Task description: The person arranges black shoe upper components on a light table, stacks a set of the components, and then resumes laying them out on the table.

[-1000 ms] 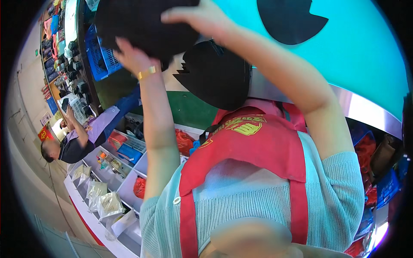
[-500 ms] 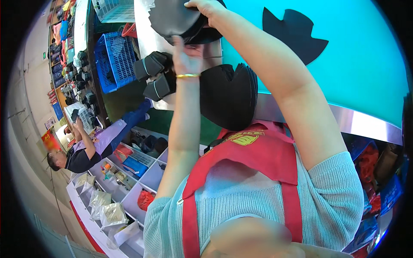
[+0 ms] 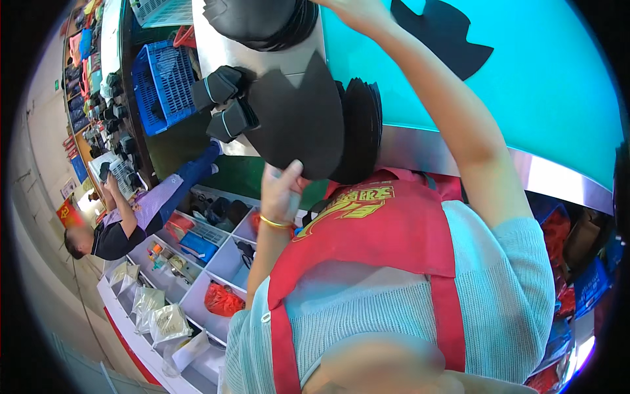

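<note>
Between thumb and fingers, my left hand (image 3: 281, 192) pinches the near edge of a black cut piece (image 3: 298, 121) with a notched far end. This piece lies partly over a stack of similar black pieces (image 3: 362, 134) by the bench edge. My right hand (image 3: 357, 12) reaches to the top of the picture, beside another black stack (image 3: 262, 23); its fingers are cut off by the frame. Two banded bundles of small black pieces, a farther one (image 3: 216, 88) and a nearer one (image 3: 231, 121), sit left of the held piece.
A notched black piece (image 3: 446, 36) lies on the turquoise bench top (image 3: 551, 98). Left of the bench stands a blue plastic crate (image 3: 164, 88). Nearer is a white compartment bin (image 3: 203, 289) with bagged goods; another person (image 3: 125, 223) stands beyond it.
My left hand has come down from the far stack toward me and now grips a black cut piece. My right hand has moved farther off, partly out of the picture.
</note>
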Action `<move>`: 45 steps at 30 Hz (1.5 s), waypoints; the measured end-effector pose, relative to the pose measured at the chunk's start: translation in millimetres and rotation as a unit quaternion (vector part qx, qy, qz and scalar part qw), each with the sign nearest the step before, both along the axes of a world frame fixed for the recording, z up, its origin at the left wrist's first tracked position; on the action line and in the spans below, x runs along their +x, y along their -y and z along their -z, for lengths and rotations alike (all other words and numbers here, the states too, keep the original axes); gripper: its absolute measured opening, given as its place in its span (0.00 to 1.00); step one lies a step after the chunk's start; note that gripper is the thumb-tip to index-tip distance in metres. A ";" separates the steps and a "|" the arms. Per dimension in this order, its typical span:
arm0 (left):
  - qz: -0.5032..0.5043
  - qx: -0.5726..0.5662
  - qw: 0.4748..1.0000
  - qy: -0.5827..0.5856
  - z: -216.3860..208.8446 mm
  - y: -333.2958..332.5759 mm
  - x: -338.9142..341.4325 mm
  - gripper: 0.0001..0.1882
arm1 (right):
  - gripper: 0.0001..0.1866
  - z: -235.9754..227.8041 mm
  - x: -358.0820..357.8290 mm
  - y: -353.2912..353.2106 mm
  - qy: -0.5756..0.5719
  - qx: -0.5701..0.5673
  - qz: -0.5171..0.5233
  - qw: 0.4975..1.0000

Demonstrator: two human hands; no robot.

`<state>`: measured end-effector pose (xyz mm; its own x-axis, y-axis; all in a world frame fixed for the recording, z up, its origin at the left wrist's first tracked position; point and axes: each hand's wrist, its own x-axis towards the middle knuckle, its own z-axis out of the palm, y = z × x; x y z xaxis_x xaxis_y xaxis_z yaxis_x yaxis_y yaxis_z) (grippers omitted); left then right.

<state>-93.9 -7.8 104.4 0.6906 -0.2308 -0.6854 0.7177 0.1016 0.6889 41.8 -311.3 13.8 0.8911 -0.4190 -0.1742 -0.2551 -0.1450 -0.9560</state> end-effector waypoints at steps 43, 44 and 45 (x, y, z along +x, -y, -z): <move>-0.103 0.059 0.984 -0.137 62.6 -67.2 -64.7 0.28 | 0.43 3.6 -286.7 -125.2 -0.010 -0.058 -0.315 0.947; -0.108 0.092 0.982 -0.124 62.9 -65.5 -64.5 0.27 | 0.43 5.2 -287.5 -127.1 -0.003 -0.062 -0.313 0.948; -0.113 0.125 0.979 -0.111 63.4 -65.1 -63.8 0.25 | 0.43 5.9 -287.6 -128.6 0.004 -0.065 -0.312 0.948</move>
<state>-157.7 57.3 41.0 0.5321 0.1049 -0.8402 0.8313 0.1235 0.5419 -245.8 -182.7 7.9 0.9737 0.1717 -0.1498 -0.0742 -0.3827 -0.9209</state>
